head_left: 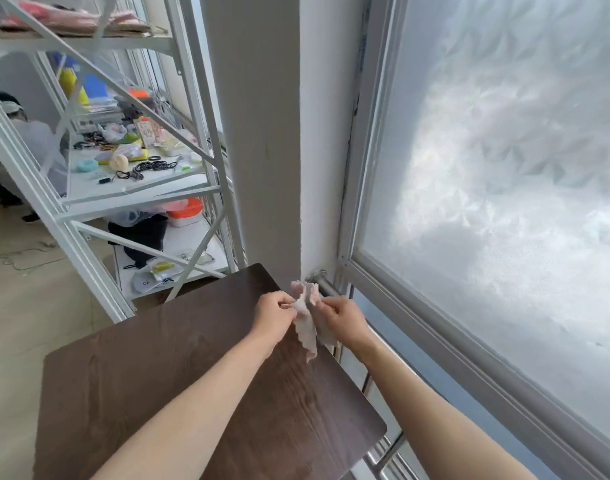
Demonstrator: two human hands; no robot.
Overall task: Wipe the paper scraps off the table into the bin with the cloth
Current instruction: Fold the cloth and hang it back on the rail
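Observation:
A pale pink cloth (307,317) with wavy edges hangs above the far right part of the dark brown wooden table (151,368). My left hand (274,315) pinches its left side and my right hand (343,318) pinches its right side, so both hold it up between them. The cloth's lower end dangles just over the table's right edge. No paper scraps and no bin show in this view.
A white metal shelf unit (130,188) full of small items stands left behind the table. A white pillar (262,133) rises just beyond the far corner. A frosted window (504,168) and a steel rail (326,285) run along the right. A person (23,140) crouches far left.

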